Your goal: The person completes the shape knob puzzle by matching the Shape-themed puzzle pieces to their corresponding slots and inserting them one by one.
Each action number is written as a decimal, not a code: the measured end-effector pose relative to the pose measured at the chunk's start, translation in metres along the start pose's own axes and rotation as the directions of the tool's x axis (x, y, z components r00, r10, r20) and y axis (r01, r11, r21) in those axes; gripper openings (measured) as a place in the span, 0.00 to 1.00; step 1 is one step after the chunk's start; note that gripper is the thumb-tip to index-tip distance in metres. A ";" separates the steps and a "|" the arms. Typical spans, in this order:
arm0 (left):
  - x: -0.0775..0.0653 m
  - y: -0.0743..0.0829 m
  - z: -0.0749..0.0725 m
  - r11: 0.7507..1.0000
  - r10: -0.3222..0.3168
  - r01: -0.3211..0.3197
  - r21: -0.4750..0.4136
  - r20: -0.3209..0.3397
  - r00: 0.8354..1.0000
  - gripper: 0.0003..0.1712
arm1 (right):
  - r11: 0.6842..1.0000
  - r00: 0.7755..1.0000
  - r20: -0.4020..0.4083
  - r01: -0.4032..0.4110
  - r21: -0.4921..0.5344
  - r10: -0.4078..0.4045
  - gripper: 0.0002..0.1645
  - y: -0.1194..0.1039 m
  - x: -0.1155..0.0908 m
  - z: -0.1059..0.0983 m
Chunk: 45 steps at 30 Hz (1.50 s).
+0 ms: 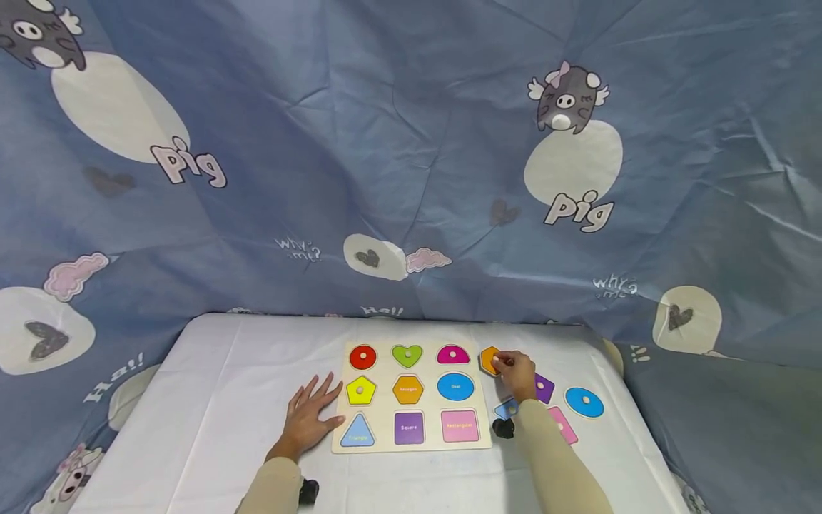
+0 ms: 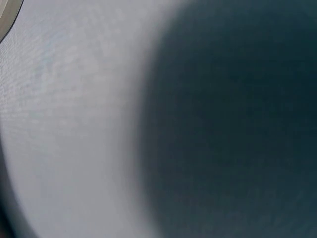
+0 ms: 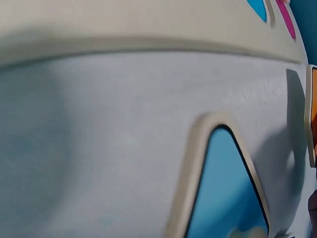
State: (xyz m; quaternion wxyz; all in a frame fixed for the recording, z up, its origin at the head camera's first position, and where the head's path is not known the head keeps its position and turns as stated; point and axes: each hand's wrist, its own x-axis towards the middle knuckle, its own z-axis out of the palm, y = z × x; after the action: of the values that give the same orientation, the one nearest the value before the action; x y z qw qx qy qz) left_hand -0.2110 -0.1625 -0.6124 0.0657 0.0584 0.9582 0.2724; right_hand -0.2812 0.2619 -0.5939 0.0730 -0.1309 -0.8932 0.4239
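Note:
A wooden shape puzzle board [image 1: 411, 437] lies in the middle of the white table [image 1: 212, 400]. My left hand [image 1: 315, 408] rests flat on the cloth, fingers spread, against the board's left edge. My right hand [image 1: 504, 363] is just right of the board's top corner and pinches the knob of an orange hexagon piece [image 1: 488, 359]. Loose beside my right arm lie a blue triangle piece [image 1: 505, 410] [image 3: 225, 198], a purple piece [image 1: 545, 389], a blue round piece [image 1: 584, 402] and a pink rectangle piece [image 1: 565, 428]. The right wrist view shows the board's edge [image 3: 148, 42] and the orange hexagon piece [image 3: 313, 114] at the right border.
A blue cartoon-pig cloth [image 1: 411, 178] hangs behind and around the table. On the board, the top row and the yellow pentagon [image 1: 361, 390] carry knobs; the other shapes show printed labels. The left wrist view shows only blurred white tablecloth [image 2: 64, 124] and shadow.

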 end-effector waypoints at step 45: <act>0.000 0.000 0.000 1.000 0.002 -0.002 -0.012 -0.013 1.000 0.41 | 0.943 0.910 0.249 0.329 0.047 -0.330 0.06 -0.076 -0.062 0.090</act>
State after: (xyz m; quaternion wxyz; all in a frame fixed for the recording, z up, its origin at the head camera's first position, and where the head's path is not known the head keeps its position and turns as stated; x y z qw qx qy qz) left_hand -0.2112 -0.1628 -0.6125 0.0596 0.0573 0.9569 0.2785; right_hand -0.2570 0.1312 -0.5928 0.0291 0.0770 -0.9036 0.4204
